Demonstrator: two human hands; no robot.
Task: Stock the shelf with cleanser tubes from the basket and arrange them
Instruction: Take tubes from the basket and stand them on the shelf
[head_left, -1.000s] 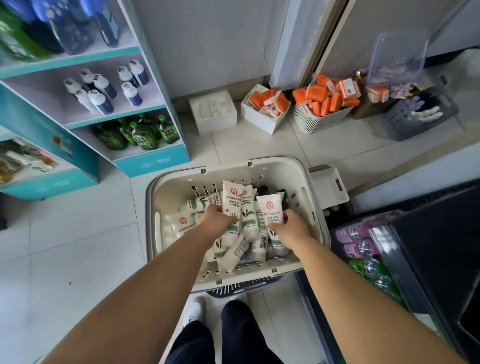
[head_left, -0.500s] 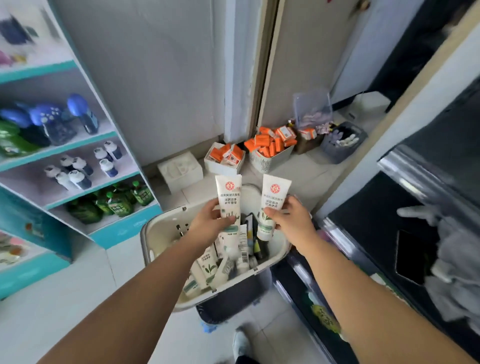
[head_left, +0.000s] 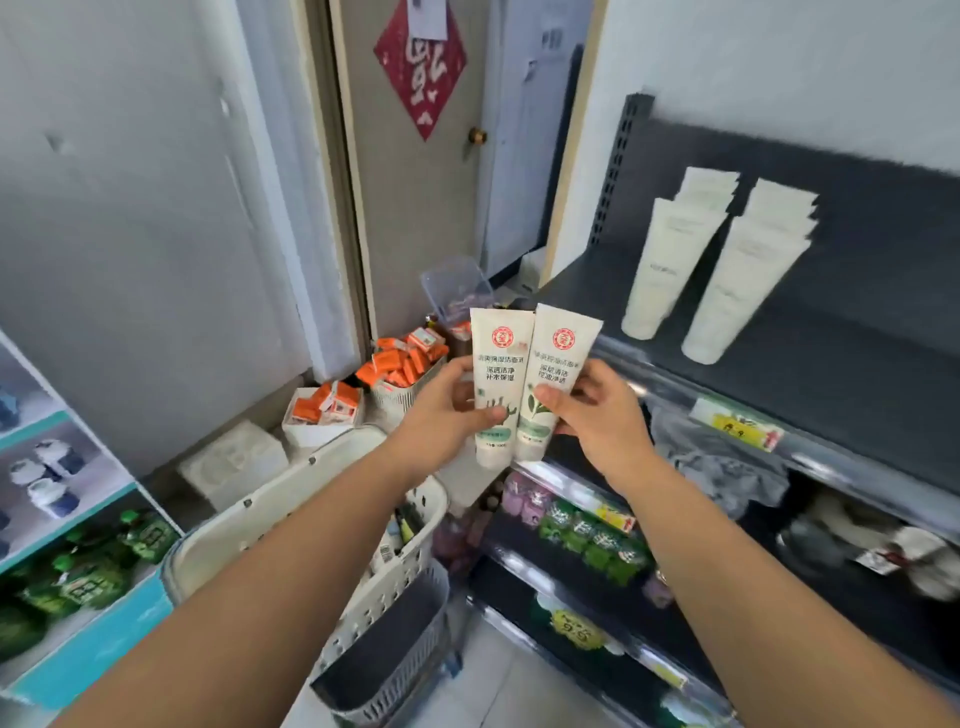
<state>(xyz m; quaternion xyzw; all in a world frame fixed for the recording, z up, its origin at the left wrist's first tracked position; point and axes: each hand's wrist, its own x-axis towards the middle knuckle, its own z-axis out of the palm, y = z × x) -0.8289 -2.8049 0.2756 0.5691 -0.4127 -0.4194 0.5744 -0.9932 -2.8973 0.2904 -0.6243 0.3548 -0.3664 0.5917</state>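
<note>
Shelving on the right, dark metal: top shelf carries two rows of plain cream tubes standing cap-down, leaning back, well apart from the hands. Lower shelves hold purple and green packets, blurred, with yellow price tags on the rails. Teal shelf unit on the left, white bottles and green bottles on it. Grey door at the back with a red diamond paper stuck on it. Cream basket low centre, under the left forearm, a few tubes showing inside at its right end; a dark grey basket just below it. Orange boxes in small white bins on the floor by the door. Left hand up in mid-air, fingers closed around the left cleanser tube, upright, cap down. Right hand fingers gripping the right cleanser tube, tilted slightly, touching the other along the edge. Both tubes held in front of the top shelf's left end, not on it.
</note>
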